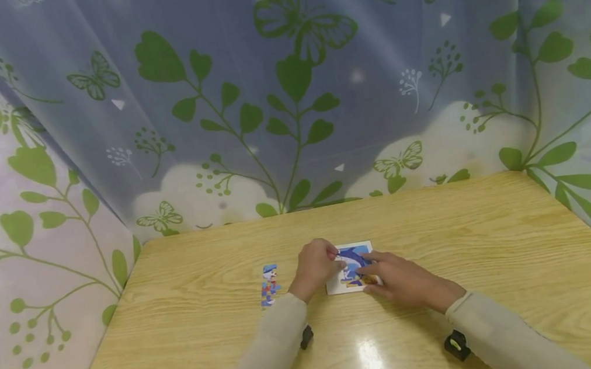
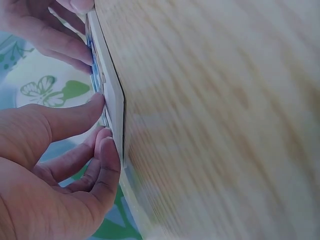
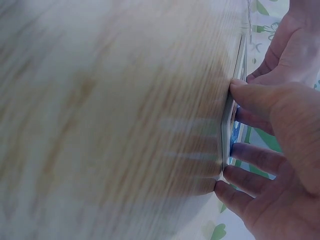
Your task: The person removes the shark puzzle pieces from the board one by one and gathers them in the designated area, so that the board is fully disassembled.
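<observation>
A flat picture puzzle [image 1: 355, 263] with a white border and a blue dolphin-like image lies on the wooden table. Over its left side, my left hand [image 1: 315, 268] has its fingers curled and the thumb facing them. A thin puzzle piece [image 2: 105, 119] shows as a sliver between thumb and fingertips, mostly hidden. My right hand [image 1: 406, 280] reaches in from the right with fingers spread. Its thumb [image 3: 240, 83] touches the near edge, while the other fingertips rest on the picture and along the right edge.
Left of the hands, a narrow strip of colourful cartoon pieces [image 1: 270, 285] lies on the wooden table [image 1: 210, 350]. A patterned curtain [image 1: 227, 126] with leaves and butterflies stands behind the table and along its sides. Dark wrist straps [image 1: 456, 346] sit at both sleeves.
</observation>
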The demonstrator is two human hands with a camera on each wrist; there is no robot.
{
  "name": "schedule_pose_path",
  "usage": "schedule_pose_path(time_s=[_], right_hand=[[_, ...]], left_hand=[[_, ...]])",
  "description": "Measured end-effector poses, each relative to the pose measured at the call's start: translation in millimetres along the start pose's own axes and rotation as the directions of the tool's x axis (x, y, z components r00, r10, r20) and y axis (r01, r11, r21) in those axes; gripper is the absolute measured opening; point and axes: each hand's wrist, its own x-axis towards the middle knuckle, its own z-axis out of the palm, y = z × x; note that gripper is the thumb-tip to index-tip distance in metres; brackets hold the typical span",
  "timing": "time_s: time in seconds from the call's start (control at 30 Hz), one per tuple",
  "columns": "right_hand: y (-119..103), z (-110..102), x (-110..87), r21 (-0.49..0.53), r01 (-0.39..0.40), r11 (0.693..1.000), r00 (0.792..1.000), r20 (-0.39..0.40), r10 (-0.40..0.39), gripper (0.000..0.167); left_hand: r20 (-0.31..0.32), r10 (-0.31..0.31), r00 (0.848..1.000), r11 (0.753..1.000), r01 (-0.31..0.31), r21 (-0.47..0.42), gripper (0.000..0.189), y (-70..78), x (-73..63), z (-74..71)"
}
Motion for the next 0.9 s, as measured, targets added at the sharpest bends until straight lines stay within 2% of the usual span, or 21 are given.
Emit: schedule_pose_path(time_s=[0.3,0.57,0.77,0.9], right_hand=[[-0.1,-0.7,-0.9,-0.013,0.011,1.0,1.0,-0.003,-0.011,0.035],[0.2,-0.2,-0.6,-0.014,0.019,1.0,1.0,-0.009,-0.019,0.034],[-1.1,-0.6,-0.9,-0.013,0.012,1.0,1.0,-0.01,-0.012,0.034],[-2.1,-0.9,-0.9,-0.013,0.009,1.0,1.0,-0.011,-0.009,0.035]], left_hand=[[-0.007,-0.04,0.999,0.999,0.04,-0.004,0.024,3.6,-0.4,0.5],[-0.028,-0.03,0.999,0.999,0.029,-0.029,0.021,3.7,-1.4,0.2],[-0.071,-0.002,0.997,0.999,-0.001,-0.034,0.008,2.7,-2.0,-0.1],[-0.083,-0.007,0.997,1.0,0.005,-0.03,0.004,1.5,-0.4,0.6]])
